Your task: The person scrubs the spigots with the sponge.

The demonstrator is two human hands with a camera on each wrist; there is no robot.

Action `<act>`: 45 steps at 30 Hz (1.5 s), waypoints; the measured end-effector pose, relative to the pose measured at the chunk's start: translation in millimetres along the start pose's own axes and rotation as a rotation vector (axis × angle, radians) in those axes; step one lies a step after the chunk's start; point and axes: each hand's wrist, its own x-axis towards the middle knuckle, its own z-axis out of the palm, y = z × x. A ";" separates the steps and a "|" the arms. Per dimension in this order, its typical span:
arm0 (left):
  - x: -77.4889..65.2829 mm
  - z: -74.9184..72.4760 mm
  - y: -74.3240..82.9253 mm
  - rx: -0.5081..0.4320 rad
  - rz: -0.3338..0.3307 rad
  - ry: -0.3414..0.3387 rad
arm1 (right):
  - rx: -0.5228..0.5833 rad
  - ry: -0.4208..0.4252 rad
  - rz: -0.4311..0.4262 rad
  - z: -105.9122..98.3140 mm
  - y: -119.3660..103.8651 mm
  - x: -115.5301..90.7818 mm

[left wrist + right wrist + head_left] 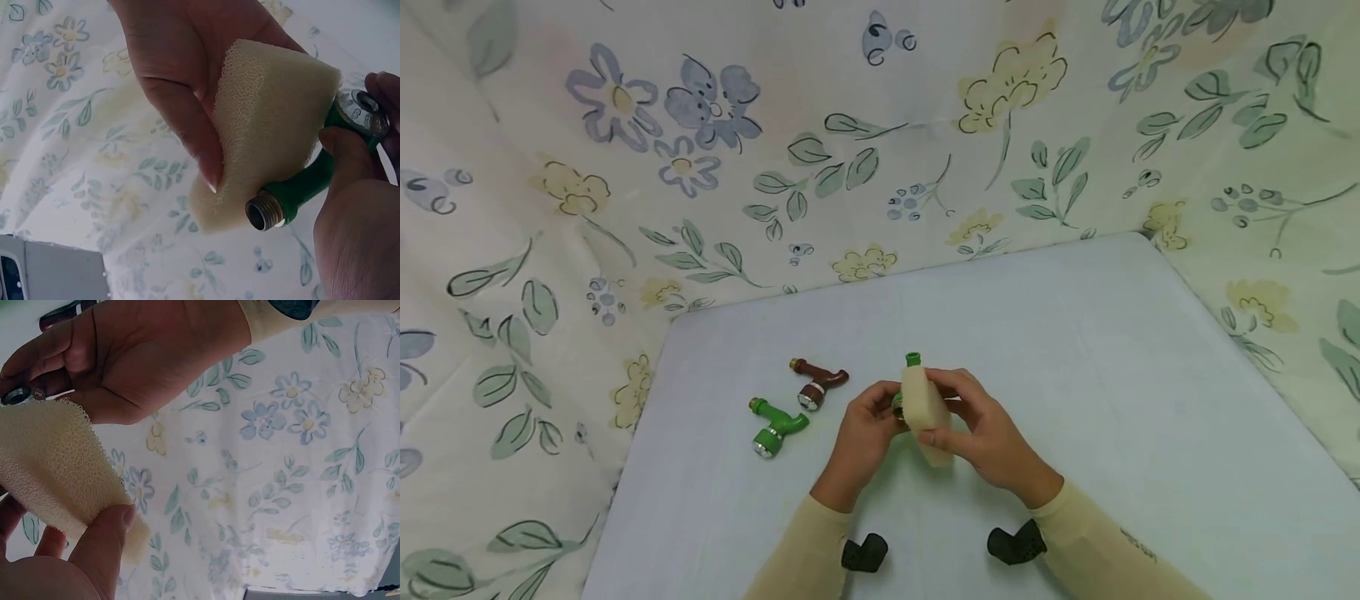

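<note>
My left hand (862, 433) grips a green tap (303, 190). In the left wrist view the tap's brass threaded end points down and left, and its silver-topped handle sits between thumb and fingers. A thick cream sponge (917, 402) is held by my right hand (988, 429), thumb on one side and fingers on the other. The sponge lies against the tap and covers much of it in the head view, where one green end (913, 359) shows above. Seen from the right wrist, only the tap's dark round end (17, 395) shows beyond the sponge's edge.
To the left on the white table (1112, 358) lie a second green tap (775, 427) and a brown tap (818, 382). Floral cloth (865, 167) hangs behind and beside the table. A black wrist camera (865, 553) sits by the left sleeve, another (1017, 543) by the right.
</note>
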 end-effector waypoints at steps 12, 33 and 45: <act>-4.2 -1.1 -1.5 -0.052 0.088 -0.074 | -0.053 0.050 0.052 -6.3 4.8 1.1; -8.6 1.7 4.0 0.019 0.124 -0.164 | -0.125 0.192 0.207 -17.4 13.9 4.6; -6.6 0.4 2.3 -0.017 0.124 -0.153 | -0.088 0.171 0.192 -18.0 46.5 0.7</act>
